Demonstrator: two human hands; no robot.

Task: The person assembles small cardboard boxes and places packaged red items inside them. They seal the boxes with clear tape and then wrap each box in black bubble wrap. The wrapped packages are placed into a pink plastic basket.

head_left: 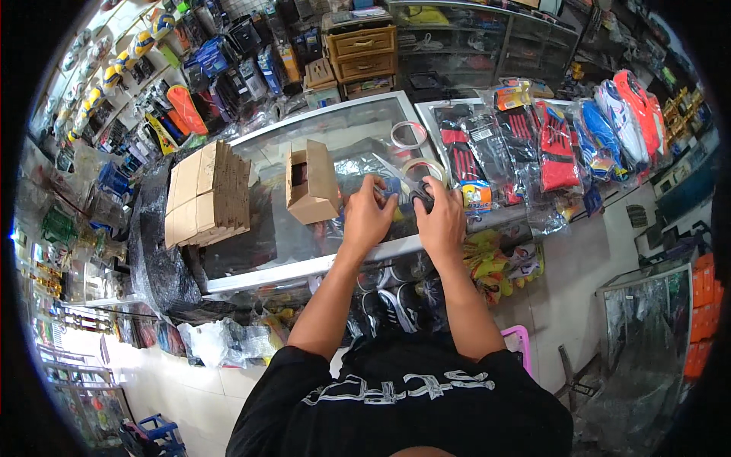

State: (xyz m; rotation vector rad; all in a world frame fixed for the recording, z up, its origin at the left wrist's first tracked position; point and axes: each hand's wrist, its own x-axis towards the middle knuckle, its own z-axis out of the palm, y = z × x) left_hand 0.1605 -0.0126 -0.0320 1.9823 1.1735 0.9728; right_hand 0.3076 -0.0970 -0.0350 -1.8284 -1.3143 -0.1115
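Observation:
My right hand (443,221) grips a pair of scissors (420,196) by the dark handle, with the blades pointing away to the upper left. Beside it, my left hand (368,216) is closed, thumb and fingertips drawn toward each other; what they hold, if anything, is too small to make out. A roll of tape (437,165) lies just beyond the scissors. Farther back is a second, clear roll of tape (409,145). Left of my left hand stands a small cardboard box (318,199), its top open and dark inside.
The hands are over a glass-topped counter (266,282) with a metal edge. At its left is a tied stack of flattened cardboard (194,194). Packaged red-and-black gloves (560,148) and shoes (624,122) crowd the right. Black shoes (392,308) show below the counter's front edge.

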